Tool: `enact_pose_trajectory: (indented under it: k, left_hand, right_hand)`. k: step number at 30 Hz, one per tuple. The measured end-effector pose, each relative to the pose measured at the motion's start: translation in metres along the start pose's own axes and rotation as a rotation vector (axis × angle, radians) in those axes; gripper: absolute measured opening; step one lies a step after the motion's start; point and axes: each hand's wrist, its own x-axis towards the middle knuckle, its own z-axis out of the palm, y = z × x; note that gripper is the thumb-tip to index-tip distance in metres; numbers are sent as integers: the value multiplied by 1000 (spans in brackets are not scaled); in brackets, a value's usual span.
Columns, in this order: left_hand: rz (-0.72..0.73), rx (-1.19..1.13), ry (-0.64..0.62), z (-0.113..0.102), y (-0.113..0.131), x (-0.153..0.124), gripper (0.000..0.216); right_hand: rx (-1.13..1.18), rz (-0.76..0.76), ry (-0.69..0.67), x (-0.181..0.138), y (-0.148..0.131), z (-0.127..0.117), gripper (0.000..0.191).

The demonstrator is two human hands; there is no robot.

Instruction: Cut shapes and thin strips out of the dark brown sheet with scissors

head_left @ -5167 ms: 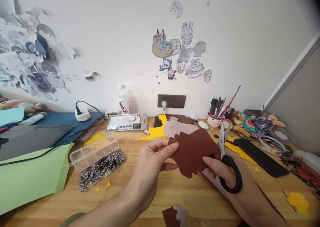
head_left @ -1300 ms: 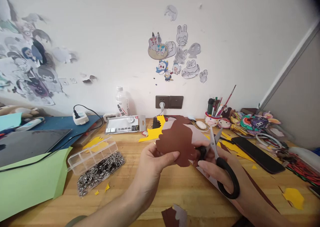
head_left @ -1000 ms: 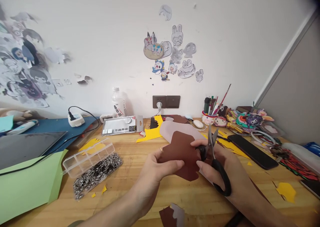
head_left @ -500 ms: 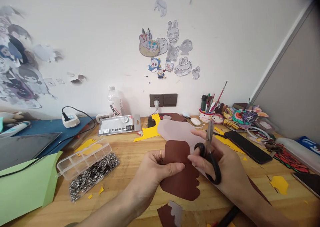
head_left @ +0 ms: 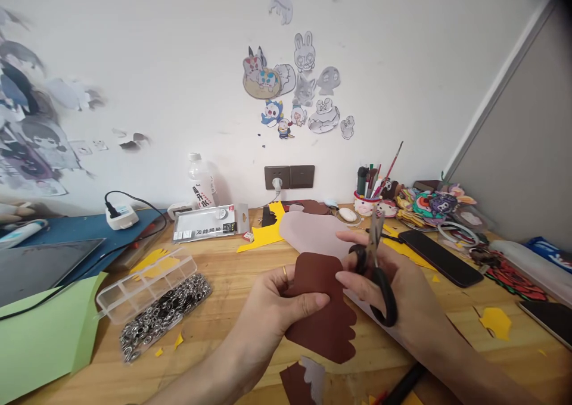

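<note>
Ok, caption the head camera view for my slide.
The left hand pinches a brown paper cutout while the right hand holds black-handled scissors over a wooden desk.

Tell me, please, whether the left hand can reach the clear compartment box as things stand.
Probably yes: the clear compartment box lies on the table left of the left hand, only bare wood between. That hand is pinching the brown cutout, though, so it must let go first.

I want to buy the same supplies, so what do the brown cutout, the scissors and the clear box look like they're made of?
Brown cutout: thin matte sheet, card or craft foam; it holds flat, with clean cut edges.
Scissors: shiny grey blades, likely steel; smooth black handles, probably plastic.
Clear box: see-through glossy plastic, its dividers showing through.
</note>
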Motion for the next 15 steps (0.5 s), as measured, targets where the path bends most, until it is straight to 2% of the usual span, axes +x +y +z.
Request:
enact_pose_trajectory:
  k: [2, 5, 11, 15]
  left_hand:
    - [-9, -12, -26, 0, 0, 0, 20]
    - [-8, -29, -36, 1, 0, 0, 17]
    - [-42, 5, -29, 4, 1, -2, 21]
    - [-88, 5, 44, 3, 3, -2, 21]
  right_hand:
    - [18, -3, 76, 2, 1, -2, 36]
    - [24, -6, 115, 4, 3, -5, 35]
    - [-37, -13, 36, 0, 0, -1, 37]
    - [-88, 38, -8, -2, -6, 3, 34]
